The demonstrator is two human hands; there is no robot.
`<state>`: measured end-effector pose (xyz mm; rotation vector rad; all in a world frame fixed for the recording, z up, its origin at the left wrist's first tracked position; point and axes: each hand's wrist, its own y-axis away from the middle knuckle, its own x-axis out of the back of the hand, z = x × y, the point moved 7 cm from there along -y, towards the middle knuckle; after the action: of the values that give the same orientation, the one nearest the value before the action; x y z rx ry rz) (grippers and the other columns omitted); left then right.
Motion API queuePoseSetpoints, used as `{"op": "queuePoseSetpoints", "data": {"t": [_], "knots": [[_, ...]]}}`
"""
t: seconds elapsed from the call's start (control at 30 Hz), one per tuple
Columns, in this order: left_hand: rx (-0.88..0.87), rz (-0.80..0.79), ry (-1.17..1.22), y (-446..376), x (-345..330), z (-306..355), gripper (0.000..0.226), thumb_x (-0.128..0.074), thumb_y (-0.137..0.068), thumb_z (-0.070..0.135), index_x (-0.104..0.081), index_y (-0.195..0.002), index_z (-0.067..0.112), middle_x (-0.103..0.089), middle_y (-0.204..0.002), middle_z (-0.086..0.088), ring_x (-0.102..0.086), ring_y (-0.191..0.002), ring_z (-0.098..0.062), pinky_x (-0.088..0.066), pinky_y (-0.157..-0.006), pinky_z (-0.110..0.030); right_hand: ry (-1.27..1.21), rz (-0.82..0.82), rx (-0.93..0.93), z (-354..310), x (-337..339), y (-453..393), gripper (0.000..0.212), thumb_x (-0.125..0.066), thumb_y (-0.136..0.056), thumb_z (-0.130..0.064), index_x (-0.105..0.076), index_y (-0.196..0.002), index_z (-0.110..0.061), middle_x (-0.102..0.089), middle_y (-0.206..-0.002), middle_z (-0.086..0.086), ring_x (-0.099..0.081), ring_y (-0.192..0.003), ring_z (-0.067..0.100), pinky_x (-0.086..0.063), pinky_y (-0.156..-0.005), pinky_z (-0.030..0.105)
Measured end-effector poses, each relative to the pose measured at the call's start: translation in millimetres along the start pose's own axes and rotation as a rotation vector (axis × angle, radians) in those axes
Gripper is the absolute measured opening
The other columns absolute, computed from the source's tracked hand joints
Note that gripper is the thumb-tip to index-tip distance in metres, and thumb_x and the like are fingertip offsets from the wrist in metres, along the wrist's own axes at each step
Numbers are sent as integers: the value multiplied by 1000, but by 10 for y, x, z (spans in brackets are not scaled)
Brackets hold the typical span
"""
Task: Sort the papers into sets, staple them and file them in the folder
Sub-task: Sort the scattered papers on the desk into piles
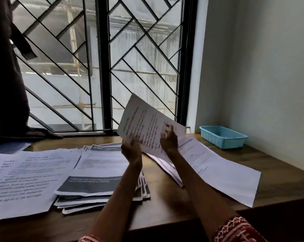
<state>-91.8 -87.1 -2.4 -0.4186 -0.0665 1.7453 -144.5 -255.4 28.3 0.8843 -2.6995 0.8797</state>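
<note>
Brown wooden bench (273,165) below barred window: printed white paper stacks (99,172) cover left and centre; blue plastic mesh tray (222,137) at far right corner. Left hand (131,149) and right hand (168,138), fingers curled, grip one raised printed sheet (144,123) above centre; near edge bare.

Honestly nothing here is readable. The raised sheet (144,124) has printed lines and a heading, all blurred to mush. Same with the big page on the left (25,179) — bold lines, no legible words. The stack with dark banners (99,172) shows pale text on the banner — too smeared to make out.
</note>
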Motion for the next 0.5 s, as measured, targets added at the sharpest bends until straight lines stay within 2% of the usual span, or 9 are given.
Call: {"op": "queuePoseSetpoints", "data": {"t": [0.1,0.17,0.2,0.27,0.33,0.4,0.43,0.5], "knots": [[42,-2,136,-130,111,3,37,-67,-84,8,-57,-115,-9,-64,-109,-24,-64,-96,-34,-55,-76,-35,54,-29,53,-54,-72,-7,55,-52,-88,-10,-31,-139,-8,-55,-124,22,-53,-113,39,-45,-93,50],[15,-2,172,-277,234,113,36,-68,-82,4,-58,-114,-9,-64,-107,-24,-61,-83,-26,-57,-61,-23,76,3,87,-170,-33,-69,59,-57,-87,-12,-31,-139,-6,-49,-130,21,-45,-123,37,-38,-101,51],[-2,20,195,-340,325,207,35,-69,-81,3,-59,-113,-9,-64,-106,-24,-59,-80,-23,-57,-61,-26,91,19,107,-242,4,-100,60,-59,-87,-13,-31,-140,-6,-47,-131,21,-41,-125,36,-34,-104,50],[-32,81,232,-546,546,390,36,-70,-80,10,-60,-109,-8,-64,-103,-24,-61,-80,-28,-57,-71,-41,105,26,140,-380,51,-154,65,-61,-86,-16,-29,-142,-5,-45,-135,20,-37,-130,36,-29,-107,49],[-85,125,226,-761,768,583,37,-70,-76,15,-60,-104,-7,-64,-96,-21,-63,-79,-33,-57,-71,-44,91,9,158,-507,42,-172,71,-63,-86,-21,-26,-144,-6,-41,-140,19,-32,-134,37,-27,-109,52],[-148,123,273,-940,954,757,22,-68,-79,7,-61,-98,-1,-61,-86,-12,-64,-64,-21,-57,-55,-28,57,-24,162,-637,-30,-132,73,-64,-87,-27,-24,-145,-7,-38,-143,19,-28,-136,37,-25,-110,53],[-180,116,278,-1017,1049,832,12,-66,-81,4,-61,-93,6,-59,-82,-9,-63,-54,-10,-54,-48,-21,36,-43,168,-696,-93,-107,74,-64,-87,-30,-24,-146,-8,-37,-144,18,-27,-137,37,-24,-110,53],[-231,102,270,-1138,1246,969,16,-63,-84,2,-58,-80,17,-58,-77,-8,-58,-42,1,-49,-43,-15,-12,-80,185,-845,-240,-20,74,-64,-86,-35,-27,-144,-8,-41,-141,18,-34,-134,35,-27,-109,52]]}}
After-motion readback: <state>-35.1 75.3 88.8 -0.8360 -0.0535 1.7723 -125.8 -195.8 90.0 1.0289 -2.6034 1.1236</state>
